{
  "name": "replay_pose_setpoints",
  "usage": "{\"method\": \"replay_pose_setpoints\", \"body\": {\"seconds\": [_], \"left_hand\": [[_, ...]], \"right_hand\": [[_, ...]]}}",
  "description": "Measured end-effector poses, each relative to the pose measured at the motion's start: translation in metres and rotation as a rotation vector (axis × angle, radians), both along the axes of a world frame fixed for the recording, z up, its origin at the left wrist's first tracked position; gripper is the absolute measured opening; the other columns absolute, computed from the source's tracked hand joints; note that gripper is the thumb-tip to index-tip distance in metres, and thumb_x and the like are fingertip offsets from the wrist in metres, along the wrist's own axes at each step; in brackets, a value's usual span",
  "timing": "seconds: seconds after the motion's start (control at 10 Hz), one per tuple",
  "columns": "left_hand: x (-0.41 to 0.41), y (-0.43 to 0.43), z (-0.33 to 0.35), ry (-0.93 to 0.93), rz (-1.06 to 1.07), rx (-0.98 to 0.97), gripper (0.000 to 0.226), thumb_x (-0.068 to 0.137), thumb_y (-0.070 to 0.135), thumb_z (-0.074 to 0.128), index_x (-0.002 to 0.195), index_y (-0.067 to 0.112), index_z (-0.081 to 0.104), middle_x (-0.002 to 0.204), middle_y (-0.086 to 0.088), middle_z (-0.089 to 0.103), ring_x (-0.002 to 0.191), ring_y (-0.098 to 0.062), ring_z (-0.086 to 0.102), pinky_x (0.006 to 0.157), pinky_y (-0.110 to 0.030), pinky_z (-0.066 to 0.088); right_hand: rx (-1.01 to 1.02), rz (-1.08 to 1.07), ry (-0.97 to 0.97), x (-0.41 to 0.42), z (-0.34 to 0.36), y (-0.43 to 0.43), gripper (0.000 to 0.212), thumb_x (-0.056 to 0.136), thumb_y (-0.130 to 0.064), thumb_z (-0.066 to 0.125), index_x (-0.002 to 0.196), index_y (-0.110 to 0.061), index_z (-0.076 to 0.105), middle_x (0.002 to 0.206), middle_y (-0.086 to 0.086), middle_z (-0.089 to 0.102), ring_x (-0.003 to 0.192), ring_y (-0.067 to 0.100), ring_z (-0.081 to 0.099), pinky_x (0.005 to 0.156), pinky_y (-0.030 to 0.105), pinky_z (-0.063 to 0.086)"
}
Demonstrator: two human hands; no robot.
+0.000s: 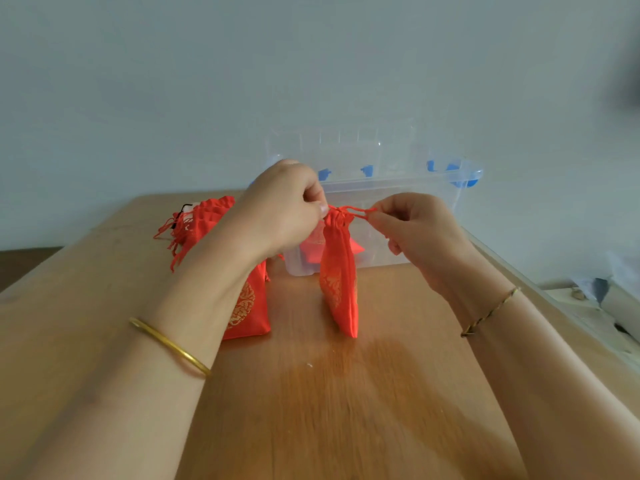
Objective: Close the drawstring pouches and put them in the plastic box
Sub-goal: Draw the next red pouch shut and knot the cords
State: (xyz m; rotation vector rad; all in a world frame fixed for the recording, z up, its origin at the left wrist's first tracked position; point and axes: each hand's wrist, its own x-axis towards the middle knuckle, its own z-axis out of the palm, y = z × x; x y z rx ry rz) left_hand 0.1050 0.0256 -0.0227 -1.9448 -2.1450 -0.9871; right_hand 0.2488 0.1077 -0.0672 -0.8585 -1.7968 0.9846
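- The red pouch (337,271) hangs upright between both hands, its long axis vertical and its bottom touching the bench (346,393).
- The left hand (284,209) pinches the gathered neck; the right hand (415,223) pinches the cord (360,212), drawn sideways.
- The clear plastic box (398,202) stands just behind, open, nearer the right hand.
- The pouch is soft satin-like cloth with gold print; more pouches (204,223) lie heaped to the left.

One plastic box (374,188), one wooden table (346,393), several red pouches (337,271) (pile too bunched to count).
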Motion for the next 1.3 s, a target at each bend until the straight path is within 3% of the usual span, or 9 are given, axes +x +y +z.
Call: {"method": "replay_pose_setpoints", "body": {"seconds": [0.2, 0.3, 0.5, 0.7, 0.8, 1.0, 1.1, 1.2, 1.3], "left_hand": [[0.003, 0.001, 0.002, -0.384, -0.016, -0.070, 0.017, 0.089, 0.011, 0.049, 0.077, 0.004, 0.059, 0.085, -0.016, 0.067, 0.063, -0.018, 0.053, 0.067, -0.031, 0.046], [-0.001, -0.001, 0.006, -0.562, -0.083, -0.027, 0.019, 0.088, 0.010, 0.050, 0.070, 0.011, 0.054, 0.074, -0.006, 0.060, 0.073, -0.021, 0.058, 0.060, -0.029, 0.043], [-0.023, 0.001, 0.023, -0.733, -0.108, 0.119, 0.016, 0.092, 0.010, 0.048, 0.077, 0.016, 0.052, 0.081, -0.001, 0.057, 0.067, -0.011, 0.060, 0.050, -0.019, 0.042], [-0.066, 0.006, 0.025, -0.630, 0.087, 0.189, 0.008, 0.090, 0.015, 0.052, 0.083, 0.018, 0.055, 0.085, -0.001, 0.058, 0.064, -0.007, 0.057, 0.052, -0.022, 0.039], [-0.080, 0.007, 0.013, -0.610, 0.141, 0.150, 0.007, 0.089, 0.015, 0.054, 0.083, 0.016, 0.056, 0.076, -0.005, 0.058, 0.055, -0.012, 0.048, 0.051, -0.024, 0.037], [-0.101, 0.003, 0.000, -0.467, 0.216, 0.115, 0.016, 0.087, 0.007, 0.055, 0.075, 0.018, 0.056, 0.067, 0.001, 0.054, 0.051, -0.004, 0.047, 0.048, -0.018, 0.037], [-0.107, -0.006, -0.007, -0.336, 0.197, -0.040, 0.011, 0.083, 0.002, 0.059, 0.079, 0.012, 0.062, 0.071, 0.003, 0.057, 0.062, -0.004, 0.049, 0.053, -0.014, 0.037], [-0.109, -0.014, -0.021, -0.159, 0.174, -0.218, 0.014, 0.079, 0.002, 0.063, 0.075, 0.015, 0.066, 0.070, 0.009, 0.056, 0.062, 0.000, 0.050, 0.057, -0.011, 0.037], [-0.113, -0.016, -0.037, 0.006, 0.221, -0.273, 0.011, 0.075, 0.016, 0.071, 0.078, 0.025, 0.065, 0.077, 0.010, 0.048, 0.083, -0.017, 0.052, 0.077, -0.029, 0.041]], "right_hand": [[-0.141, 0.285, -0.084, 0.002, -0.003, -0.021, 0.032, 0.086, -0.034, 0.060, 0.110, -0.014, 0.058, 0.096, 0.000, 0.064, 0.083, 0.013, 0.063, 0.074, 0.028, 0.053], [0.075, 0.198, -0.257, -0.003, -0.012, -0.032, 0.044, 0.078, -0.028, 0.070, 0.116, -0.021, 0.049, 0.093, -0.016, 0.058, 0.084, 0.003, 0.059, 0.069, 0.010, 0.047], [0.327, 0.012, -0.220, -0.014, 0.037, -0.022, 0.015, 0.079, -0.010, 0.066, 0.094, -0.009, 0.065, 0.075, 0.000, 0.060, 0.071, 0.017, 0.057, 0.064, 0.026, 0.045], [0.166, -0.053, -0.169, -0.058, 0.107, 0.039, 0.021, 0.080, -0.007, 0.064, 0.096, 0.005, 0.064, 0.076, 0.010, 0.059, 0.070, 0.022, 0.059, 0.065, 0.032, 0.049], [0.157, -0.107, -0.465, -0.088, 0.111, 0.067, 0.029, 0.083, -0.008, 0.060, 0.109, 0.006, 0.061, 0.100, 0.019, 0.064, 0.091, 0.031, 0.063, 0.077, 0.038, 0.052], [0.015, 0.089, -0.905, -0.118, 0.087, 0.073, 0.014, 0.086, -0.008, 0.062, 0.074, -0.009, 0.054, 0.068, 0.006, 0.050, 0.053, 0.019, 0.050, 0.039, 0.020, 0.046], [0.033, 0.059, -0.783, -0.117, 0.086, 0.072, 0.017, 0.085, -0.002, 0.057, 0.071, -0.007, 0.051, 0.071, 0.009, 0.053, 0.039, 0.015, 0.055, 0.032, 0.017, 0.042], [0.113, 0.033, -0.515, -0.110, 0.087, 0.053, 0.014, 0.086, 0.004, 0.045, 0.093, 0.002, 0.058, 0.090, 0.022, 0.065, 0.067, 0.031, 0.066, 0.061, 0.035, 0.058], [0.238, 0.077, -0.307, -0.094, 0.086, 0.018, 0.021, 0.085, 0.006, 0.039, 0.091, -0.007, 0.055, 0.085, 0.019, 0.066, 0.068, 0.032, 0.069, 0.063, 0.043, 0.055]]}}
